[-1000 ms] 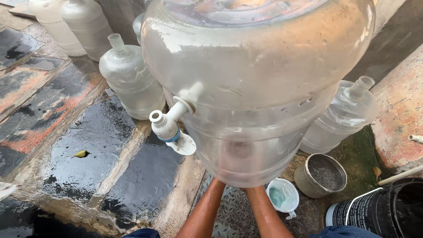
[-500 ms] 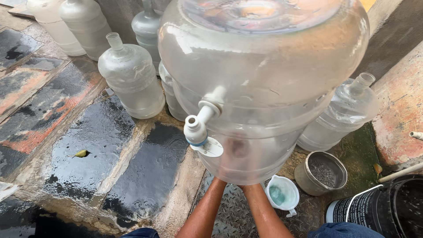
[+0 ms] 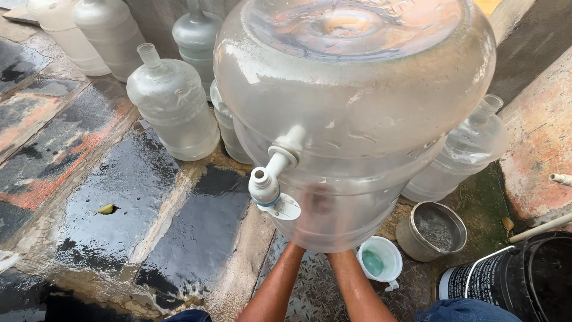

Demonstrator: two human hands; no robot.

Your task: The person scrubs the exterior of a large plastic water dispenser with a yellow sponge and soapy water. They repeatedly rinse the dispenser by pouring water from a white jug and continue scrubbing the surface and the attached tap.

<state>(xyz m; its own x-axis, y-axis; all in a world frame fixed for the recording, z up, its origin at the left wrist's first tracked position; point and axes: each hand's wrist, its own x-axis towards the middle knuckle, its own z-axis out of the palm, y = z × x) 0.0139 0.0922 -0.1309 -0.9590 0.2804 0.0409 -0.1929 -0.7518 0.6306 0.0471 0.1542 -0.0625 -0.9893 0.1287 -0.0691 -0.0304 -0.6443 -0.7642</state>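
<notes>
Jug (image 3: 357,119): a big clear water jug is filling the middle of the view, bottom end facing the camera, tilted over the wet stone floor (image 3: 119,197).
Spare jugs (image 3: 173,110): several are standing upright behind it, and one (image 3: 459,152) is leaning at its right.
Bucket (image 3: 536,280): a black one is sitting at the lower right.
Pot (image 3: 432,232): a small grey one is sitting beside a white cup (image 3: 379,260).
Tap (image 3: 268,185): a white tap is sticking out of the jug's side.
Left hand (image 3: 313,209): showing blurred through the plastic, pressing on the jug; grip cannot be told.
Right hand: hidden behind the jug.
</notes>
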